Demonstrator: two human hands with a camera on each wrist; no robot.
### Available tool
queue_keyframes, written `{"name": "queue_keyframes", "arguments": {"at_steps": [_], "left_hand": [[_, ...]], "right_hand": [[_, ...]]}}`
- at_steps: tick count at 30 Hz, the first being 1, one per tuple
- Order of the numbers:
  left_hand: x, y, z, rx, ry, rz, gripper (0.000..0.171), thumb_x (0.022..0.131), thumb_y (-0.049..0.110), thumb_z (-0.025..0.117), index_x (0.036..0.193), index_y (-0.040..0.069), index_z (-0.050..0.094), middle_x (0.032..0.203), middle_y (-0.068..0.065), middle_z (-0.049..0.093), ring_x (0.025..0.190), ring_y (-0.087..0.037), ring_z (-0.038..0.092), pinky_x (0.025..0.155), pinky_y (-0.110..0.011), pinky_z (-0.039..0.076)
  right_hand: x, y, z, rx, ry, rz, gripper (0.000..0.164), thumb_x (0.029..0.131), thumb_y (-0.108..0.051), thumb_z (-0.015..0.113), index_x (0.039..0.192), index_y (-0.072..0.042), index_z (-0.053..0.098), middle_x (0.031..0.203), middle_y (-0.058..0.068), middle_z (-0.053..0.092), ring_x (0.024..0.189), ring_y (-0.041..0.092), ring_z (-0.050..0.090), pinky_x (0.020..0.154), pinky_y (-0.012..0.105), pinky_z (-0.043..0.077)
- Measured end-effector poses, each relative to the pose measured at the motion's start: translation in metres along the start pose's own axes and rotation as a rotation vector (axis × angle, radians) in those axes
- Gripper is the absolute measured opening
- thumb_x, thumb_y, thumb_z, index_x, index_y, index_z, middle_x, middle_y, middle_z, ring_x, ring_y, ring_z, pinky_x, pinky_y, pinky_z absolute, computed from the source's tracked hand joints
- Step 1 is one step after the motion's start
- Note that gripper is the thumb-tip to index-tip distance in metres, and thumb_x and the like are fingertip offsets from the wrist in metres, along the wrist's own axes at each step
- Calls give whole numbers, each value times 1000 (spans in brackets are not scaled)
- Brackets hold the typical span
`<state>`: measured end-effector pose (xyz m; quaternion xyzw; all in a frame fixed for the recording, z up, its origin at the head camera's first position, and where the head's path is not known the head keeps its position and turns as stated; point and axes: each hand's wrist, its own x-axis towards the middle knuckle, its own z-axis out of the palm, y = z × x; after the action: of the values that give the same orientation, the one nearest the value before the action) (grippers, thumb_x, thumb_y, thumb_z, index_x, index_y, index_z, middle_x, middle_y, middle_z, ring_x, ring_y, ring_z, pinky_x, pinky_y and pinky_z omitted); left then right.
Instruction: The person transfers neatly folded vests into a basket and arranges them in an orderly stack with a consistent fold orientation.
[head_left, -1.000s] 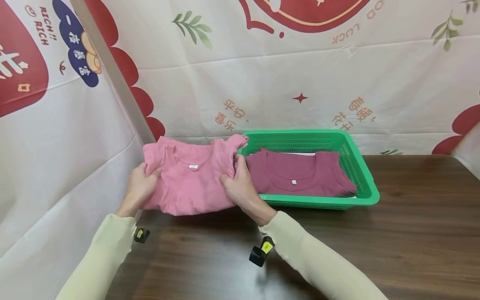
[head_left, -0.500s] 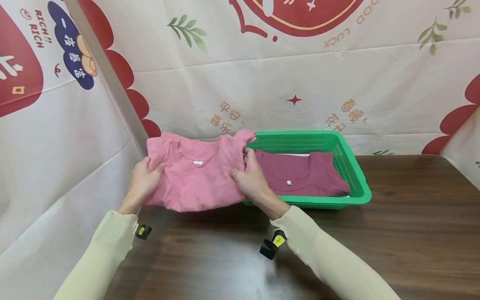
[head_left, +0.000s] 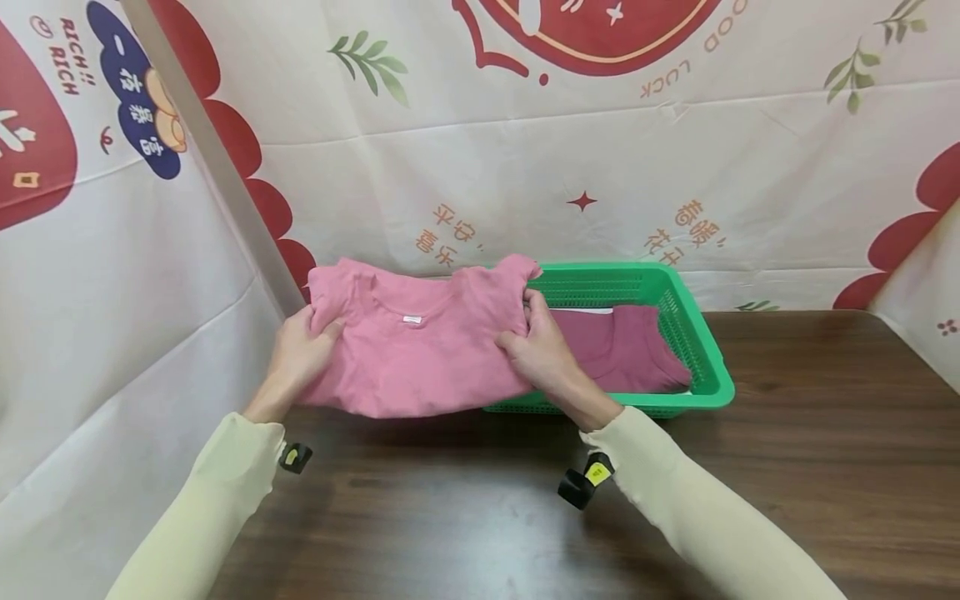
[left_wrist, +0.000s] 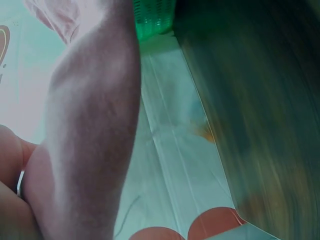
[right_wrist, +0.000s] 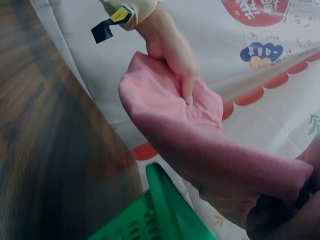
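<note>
Between my two hands a pink T-shirt point(head_left: 427, 358) hangs above the table, its neckline and white label facing up. My left hand point(head_left: 303, 354) grips its left side, thumb on top of the fabric. The other side is held by my right hand point(head_left: 543, 346), partly in front of the green plastic basket point(head_left: 722, 390). Inside that basket lies a folded maroon shirt point(head_left: 633, 350), its left part hidden by the pink one. In the right wrist view the pink T-shirt point(right_wrist: 220, 150) bends in a thick fold, with the basket point(right_wrist: 162, 200) below it.
The dark wooden table point(head_left: 420, 517) runs under both arms and to the right of the basket. Printed white cloth point(head_left: 420, 175) hangs behind it, and another cloth wall point(head_left: 135, 308) rises close to my left arm. A strapped black device point(head_left: 576, 489) sits below my right wrist.
Both hands have shifted right with the pink T-shirt, the right hand further. The shirt looks wider and smoother, and it covers more of the basket's left end and the maroon shirt.
</note>
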<state>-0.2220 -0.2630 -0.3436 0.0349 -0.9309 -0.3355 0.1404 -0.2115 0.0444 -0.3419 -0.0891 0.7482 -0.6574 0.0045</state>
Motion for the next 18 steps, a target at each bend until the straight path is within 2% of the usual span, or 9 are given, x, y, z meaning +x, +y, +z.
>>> {"name": "queue_keyframes", "arguments": {"at_steps": [8, 18], "left_hand": [[1, 17, 7, -8, -17, 22, 33, 94, 31, 53, 102, -1, 56, 99, -23, 62, 88, -34, 54, 76, -47, 44], [3, 33, 18, -43, -50, 23, 32, 93, 31, 54, 101, 0, 55, 97, -22, 61, 87, -33, 53, 75, -43, 43]], "right_hand": [[-4, -1, -28, -20, -1, 39, 63, 84, -1, 56, 138, -15, 27, 114, 17, 59, 79, 25, 63, 64, 31, 52], [-8, 1, -53, -40, -7, 83, 65, 87, -5, 55, 142, -16, 23, 121, 17, 54, 79, 25, 62, 63, 32, 52]]}}
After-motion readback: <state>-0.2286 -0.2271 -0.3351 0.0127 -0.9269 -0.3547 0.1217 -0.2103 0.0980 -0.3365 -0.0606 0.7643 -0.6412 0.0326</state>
